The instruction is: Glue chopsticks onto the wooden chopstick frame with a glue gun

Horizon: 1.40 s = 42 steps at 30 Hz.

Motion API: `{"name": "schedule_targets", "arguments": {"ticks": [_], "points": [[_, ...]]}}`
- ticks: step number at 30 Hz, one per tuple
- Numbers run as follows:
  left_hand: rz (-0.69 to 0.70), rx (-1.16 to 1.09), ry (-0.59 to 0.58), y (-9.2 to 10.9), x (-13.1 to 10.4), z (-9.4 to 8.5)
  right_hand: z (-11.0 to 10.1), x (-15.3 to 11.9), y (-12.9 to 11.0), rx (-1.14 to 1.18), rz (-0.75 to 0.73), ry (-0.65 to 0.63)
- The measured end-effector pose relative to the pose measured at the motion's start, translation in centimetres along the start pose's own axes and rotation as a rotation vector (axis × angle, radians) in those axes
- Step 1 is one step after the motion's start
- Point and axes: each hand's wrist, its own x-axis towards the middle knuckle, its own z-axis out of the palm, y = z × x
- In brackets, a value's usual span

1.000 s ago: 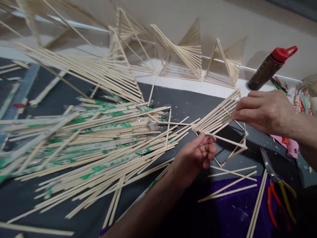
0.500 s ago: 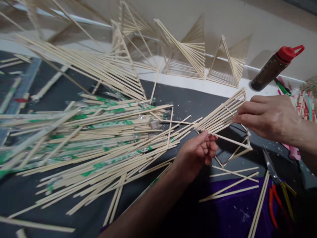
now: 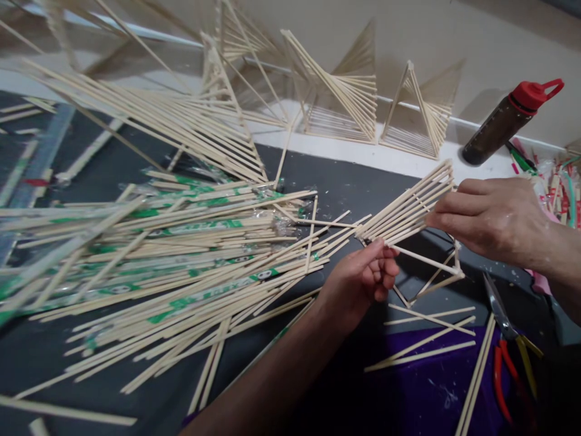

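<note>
A small twisted model of thin wooden sticks (image 3: 399,212) stands on the dark table, its upper sticks laid side by side in a slanting fan. At the fan's lower left end my left hand (image 3: 363,278) is closed, thumb and fingertips pinching a wooden stick. My right hand (image 3: 494,218) pinches at the fan's right edge, seemingly on the same stick's other end; its fingertips partly hide the contact. Below the fan, joined sticks form the model's open base (image 3: 436,265).
Loose and green-wrapped chopsticks (image 3: 195,260) cover the left. Finished stick models (image 3: 336,97) line the wall. A red-capped bottle (image 3: 503,124) stands at back right. Scissors (image 3: 503,327) and several loose sticks (image 3: 426,351) lie in front, near a purple sheet (image 3: 408,406).
Both hands keep nearly the same pose on the model. My right hand shifts very slightly, and the view moves a little.
</note>
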Motion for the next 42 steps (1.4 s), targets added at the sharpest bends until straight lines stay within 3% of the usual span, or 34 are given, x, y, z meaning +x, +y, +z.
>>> {"name": "schedule_targets", "arguments": {"ticks": [23, 42], "points": [[0.043, 0.038, -0.004, 0.0, -0.2, 0.4, -0.3, 0.2, -0.3, 0.073, 0.0, -0.039], [0.05, 0.037, 0.047, -0.2, -0.2, 0.7, 0.9, -1.0, -1.1, 0.007, 0.036, 0.049]]}}
